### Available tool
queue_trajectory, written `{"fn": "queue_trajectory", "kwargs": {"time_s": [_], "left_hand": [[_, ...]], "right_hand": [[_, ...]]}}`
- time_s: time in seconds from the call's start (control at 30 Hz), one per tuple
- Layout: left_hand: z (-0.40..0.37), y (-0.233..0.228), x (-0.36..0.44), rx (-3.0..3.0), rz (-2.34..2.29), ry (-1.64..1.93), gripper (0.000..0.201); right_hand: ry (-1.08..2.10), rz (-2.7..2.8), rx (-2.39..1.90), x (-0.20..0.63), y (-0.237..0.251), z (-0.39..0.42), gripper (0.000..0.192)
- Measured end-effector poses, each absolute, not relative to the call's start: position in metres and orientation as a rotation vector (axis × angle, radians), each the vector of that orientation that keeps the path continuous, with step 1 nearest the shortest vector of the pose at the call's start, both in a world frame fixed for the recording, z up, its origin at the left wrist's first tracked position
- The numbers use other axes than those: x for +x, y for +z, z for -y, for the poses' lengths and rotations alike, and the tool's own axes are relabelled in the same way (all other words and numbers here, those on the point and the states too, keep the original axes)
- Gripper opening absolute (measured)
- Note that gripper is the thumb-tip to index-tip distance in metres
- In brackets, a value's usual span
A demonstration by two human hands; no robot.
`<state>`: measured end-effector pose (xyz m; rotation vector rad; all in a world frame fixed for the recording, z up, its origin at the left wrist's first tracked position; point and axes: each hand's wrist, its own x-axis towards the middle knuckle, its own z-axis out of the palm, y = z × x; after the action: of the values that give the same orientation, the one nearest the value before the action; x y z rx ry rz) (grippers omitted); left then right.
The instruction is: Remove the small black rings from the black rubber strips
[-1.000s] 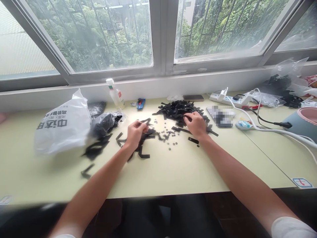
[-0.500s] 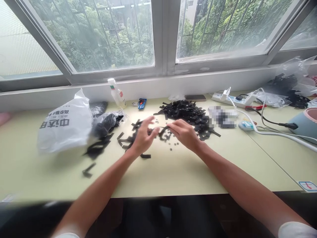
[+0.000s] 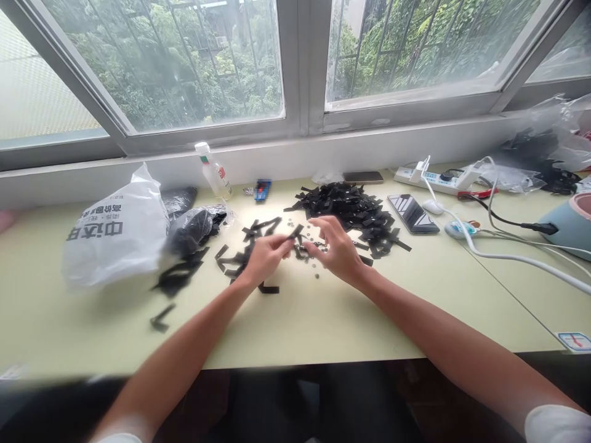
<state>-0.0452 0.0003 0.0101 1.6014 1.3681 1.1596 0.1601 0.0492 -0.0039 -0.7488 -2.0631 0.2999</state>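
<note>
Between thumb and fingers my left hand (image 3: 268,255) pinches a short black strip (image 3: 295,232), which sticks out to the right. My right hand (image 3: 336,249) is just beside it, thumb and fingers apart, over the small round grey pieces (image 3: 316,276) scattered on the table. I cannot make out anything in its fingers. Behind my right hand lies a large heap of black strips (image 3: 346,206). A smaller, looser group of black strips (image 3: 235,258) lies around my left hand, partly covered by it.
Left on the pale yellow table (image 3: 305,332) stand a white plastic bag (image 3: 115,234) and a clear bag of black material (image 3: 191,231). A bottle (image 3: 215,172) stands behind. To the right are a phone (image 3: 413,214), a power strip (image 3: 434,179), cables and a blue-grey container (image 3: 567,224).
The black strip has passed from my right hand to my left, which has closed on it. My right hand's fingers have opened. The view has shifted slightly.
</note>
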Motion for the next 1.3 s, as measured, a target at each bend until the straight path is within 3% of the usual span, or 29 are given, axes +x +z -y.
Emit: {"fn": "queue_trajectory", "kwargs": {"time_s": [0.1, 0.63, 0.93, 1.03, 1.3], "left_hand": [[0.003, 0.010, -0.043, 1.698, -1.454, 1.190, 0.030], [0.003, -0.002, -0.046, 2.349, -1.311, 0.925, 0.031], [0.001, 0.000, -0.040, 1.926, -1.339, 1.061, 0.028], [0.000, 0.003, -0.042, 1.829, -1.333, 1.082, 0.027], [0.001, 0.002, -0.039, 1.780, -1.309, 1.066, 0.030]], "right_hand": [[0.327, 2.048, -0.764, 0.158, -0.005, -0.046, 0.019], [0.510, 2.172, -0.635, 0.155, -0.009, -0.043, 0.022], [0.557, 2.102, -0.943, 0.163, -0.005, -0.052, 0.029], [0.543, 2.115, -1.018, 0.166, -0.006, -0.056, 0.022], [0.374, 2.039, -0.903, 0.159, -0.005, -0.046, 0.017]]}}
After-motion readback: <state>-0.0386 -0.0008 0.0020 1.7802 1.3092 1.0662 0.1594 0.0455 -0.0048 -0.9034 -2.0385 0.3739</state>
